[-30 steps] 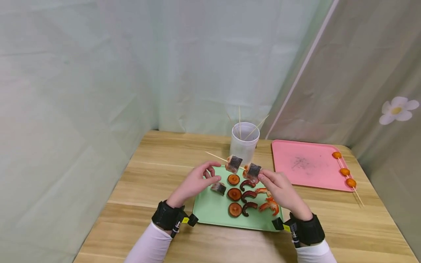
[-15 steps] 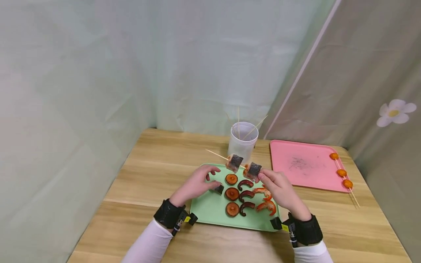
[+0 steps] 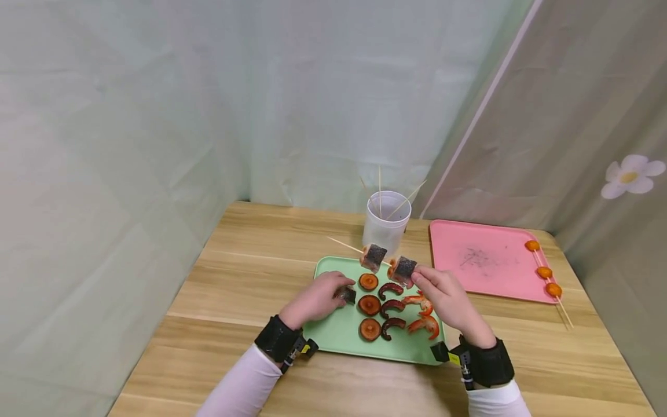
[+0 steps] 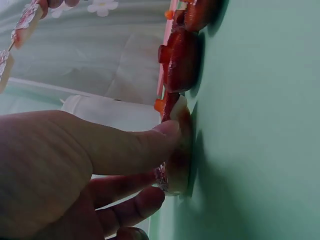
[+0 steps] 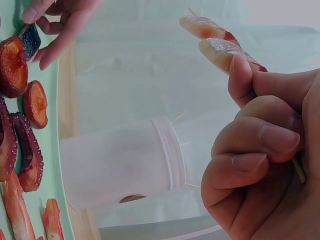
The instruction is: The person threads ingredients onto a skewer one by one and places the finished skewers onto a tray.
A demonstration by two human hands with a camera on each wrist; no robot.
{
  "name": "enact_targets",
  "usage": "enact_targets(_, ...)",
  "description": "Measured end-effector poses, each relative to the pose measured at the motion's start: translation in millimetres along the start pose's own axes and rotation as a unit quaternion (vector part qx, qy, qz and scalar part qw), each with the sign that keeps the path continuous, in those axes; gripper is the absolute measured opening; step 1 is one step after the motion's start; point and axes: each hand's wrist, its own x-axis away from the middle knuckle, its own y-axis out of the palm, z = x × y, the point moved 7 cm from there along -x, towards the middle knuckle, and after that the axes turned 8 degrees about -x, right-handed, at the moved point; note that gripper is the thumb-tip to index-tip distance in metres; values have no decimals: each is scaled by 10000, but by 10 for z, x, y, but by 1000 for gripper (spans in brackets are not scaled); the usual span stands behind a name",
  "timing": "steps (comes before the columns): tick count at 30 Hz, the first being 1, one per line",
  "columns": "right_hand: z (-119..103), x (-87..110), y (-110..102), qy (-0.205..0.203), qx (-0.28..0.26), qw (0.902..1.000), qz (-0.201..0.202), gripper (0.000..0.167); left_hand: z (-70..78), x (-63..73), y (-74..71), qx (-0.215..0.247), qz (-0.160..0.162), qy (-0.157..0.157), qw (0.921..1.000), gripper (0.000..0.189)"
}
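My right hand (image 3: pixel 447 296) holds a bamboo skewer (image 3: pixel 343 244) above the green tray (image 3: pixel 339 339), its bare tip pointing left. Two pieces of fish with dark skin are threaded on it, a farther piece (image 3: pixel 373 257) and a nearer piece (image 3: pixel 403 270) beside the fingertips. On the tray's left part, my left hand (image 3: pixel 316 297) pinches a loose fish piece (image 3: pixel 347 294) between thumb and fingers. The left wrist view shows the thumb against this fish piece (image 4: pixel 181 162), low over the tray. Mushrooms (image 3: pixel 369 304), octopus tentacles (image 3: pixel 392 308) and shrimp (image 3: pixel 424 326) lie in columns to its right.
A white cup (image 3: pixel 385 231) with several upright skewers stands behind the tray. At the right, a pink tray (image 3: pixel 469 260) carries a skewer of orange balls (image 3: pixel 544 272) along its right edge, with the stick end over the rim. Curtains close off the table's back and sides.
My left hand has come down and forward onto the loose fish piece, its fingers closing round it. The right hand keeps the skewer nearly still.
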Motion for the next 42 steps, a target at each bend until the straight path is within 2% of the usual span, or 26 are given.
enact_targets(5, 3, 1, -8, 52, -7, 10000, -22, 27, -8, 11, 11, -12, 18, -371, 9993, 56)
enact_targets(8, -6, -6, -20, 28, -5, 10000, 11, 27, -24, 12, 23, -66, 54, -444, 9990, 55)
enact_targets(12, -42, -9, -44, -64, 2, 9999, 109, 26, -25, 7, 29, -166, 123, -362, 9991, 34)
enact_targets(16, -72, -9, -58, -128, 24, 9998, 156, 25, -15, 3, 34, -32, 40, -307, 9995, 21)
enact_targets(19, -69, 0, -58, -150, 37, 9998, 155, 25, -24, 4, 41, 245, -80, -343, 9991, 15)
enact_targets(21, -59, 7, -59, -164, 69, 9997, 166, 25, -40, 6, 9, 547, 6, -419, 9976, 13)
enact_targets(23, -57, 10, -66, -169, 77, 9996, 191, 25, -61, 5, -81, 1007, 360, -546, 9928, 15)
enact_targets(24, -56, 12, -69, -179, 80, 9996, 205, 25, -71, 8, -147, 1357, 624, -614, 9869, 18)
enact_targets(25, -53, 13, -72, -203, 99, 9995, 219, 25, -78, 17, -224, 1776, 923, -669, 9775, 22)
enact_targets(26, -54, 13, -75, -231, 104, 9994, 236, 26, -82, 28, -308, 2296, 1250, -670, 9629, 25)
enact_targets(27, -61, 11, -77, -251, 91, 9993, 249, 27, -91, 42, -387, 2895, 1558, -669, 9420, 28)
enact_targets(28, -67, 9, -78, -270, 79, 9993, 258, 27, -95, 59, -467, 3483, 1849, -603, 9170, 29)
enact_targets(30, -75, 7, -74, -331, 94, 9991, 258, 29, -110, 104, -591, 4699, 2238, -462, 8526, 25)
enact_targets(33, -86, -1, -77, -314, 97, 9992, 225, 31, -136, 139, -705, 6168, 2385, -175, 7499, 25)
enact_targets(35, -82, -4, -56, -290, 102, 9994, 141, 30, -150, 163, -742, 6858, 2283, 35, 6910, 29)
enact_targets(36, -82, -5, -43, -268, 93, 9996, 83, 30, -152, 167, -752, 7144, 2173, 158, 6649, 32)
enact_targets(38, -74, -3, -17, -216, 68, 9997, -29, 30, -144, 171, -768, 7567, 1932, 402, 6232, 36)
enact_targets(39, -72, -1, -2, -194, 44, 9998, -81, 29, -139, 173, -771, 7726, 1816, 507, 6062, 38)
enact_targets(40, -71, 2, 14, -183, 8, 9997, -141, 29, -133, 175, -774, 7844, 1710, 609, 5931, 39)
enact_targets(42, -68, 9, 41, -181, -14, 9996, -219, 30, -120, 184, -775, 8005, 1540, 754, 5743, 41)
